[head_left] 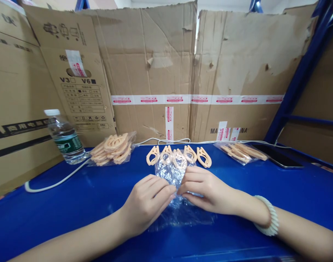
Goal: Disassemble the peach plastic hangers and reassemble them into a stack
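Both my hands meet at the middle of the blue table [73,203] over a clear plastic bag [172,171]. My left hand [148,202] pinches the bag's near part with curled fingers. My right hand [204,189], with a white bead bracelet at the wrist, grips the bag from the right. Just beyond the bag, several peach plastic clips [200,156] lie in a row on the table; some show through the film.
A bagged heap of peach clips [113,148] lies at the back left beside a water bottle [65,136]. Another filled bag [241,152] and a dark phone [279,157] lie at the back right. A white cable [53,185] runs along the table. Cardboard boxes [155,69] wall the back.
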Tool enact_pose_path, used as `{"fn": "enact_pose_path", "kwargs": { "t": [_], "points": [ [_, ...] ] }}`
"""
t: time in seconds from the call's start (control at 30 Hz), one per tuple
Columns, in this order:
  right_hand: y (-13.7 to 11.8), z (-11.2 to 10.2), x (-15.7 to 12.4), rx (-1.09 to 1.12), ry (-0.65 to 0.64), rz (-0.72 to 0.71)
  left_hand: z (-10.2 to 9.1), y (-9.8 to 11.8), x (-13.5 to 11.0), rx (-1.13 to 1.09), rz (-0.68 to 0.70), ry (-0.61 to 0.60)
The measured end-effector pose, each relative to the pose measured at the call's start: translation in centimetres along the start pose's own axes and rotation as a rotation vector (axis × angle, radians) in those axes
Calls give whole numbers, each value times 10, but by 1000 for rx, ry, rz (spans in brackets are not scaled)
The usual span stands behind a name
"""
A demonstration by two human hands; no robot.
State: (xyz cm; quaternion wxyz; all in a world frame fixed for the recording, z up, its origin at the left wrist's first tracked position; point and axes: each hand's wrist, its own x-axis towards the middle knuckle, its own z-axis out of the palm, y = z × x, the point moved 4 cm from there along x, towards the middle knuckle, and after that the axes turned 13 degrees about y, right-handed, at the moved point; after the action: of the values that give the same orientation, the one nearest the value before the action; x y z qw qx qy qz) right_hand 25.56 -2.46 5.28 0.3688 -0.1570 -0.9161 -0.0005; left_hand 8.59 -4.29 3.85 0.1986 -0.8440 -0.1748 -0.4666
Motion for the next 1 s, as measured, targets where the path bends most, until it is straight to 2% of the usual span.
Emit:
{"fn": "enact_pose_path", "kwargs": {
  "t": [0.17,0.43,0.53,0.63,0.73,0.8,0.87,0.93,1.0],
  "points": [
    [-3,-1,1,-40,42,3,-2,2,3,46,1,26],
    [-8,2,1,-216,85,-67,1,3,2,-13,-6,7],
    [-10,2,1,-188,84,-59,0,4,2,-67,2,7],
    [-6,-5,3,-56,114,-17,0,3,2,-100,-13,-8],
    [23,-21,3,-41,208,104,2,-1,1,-131,-68,-13],
    [57,-33,-1,-193,242,194,4,-3,-1,-158,-99,2],
    [97,-36,-10,-398,57,298,4,-5,-3,-181,-110,19],
    [128,-39,-22,-443,-60,336,4,-4,-5,-205,-105,24],
    [147,-40,-33,-477,-162,377,4,-3,-5,-223,-79,9]
  ]
}}
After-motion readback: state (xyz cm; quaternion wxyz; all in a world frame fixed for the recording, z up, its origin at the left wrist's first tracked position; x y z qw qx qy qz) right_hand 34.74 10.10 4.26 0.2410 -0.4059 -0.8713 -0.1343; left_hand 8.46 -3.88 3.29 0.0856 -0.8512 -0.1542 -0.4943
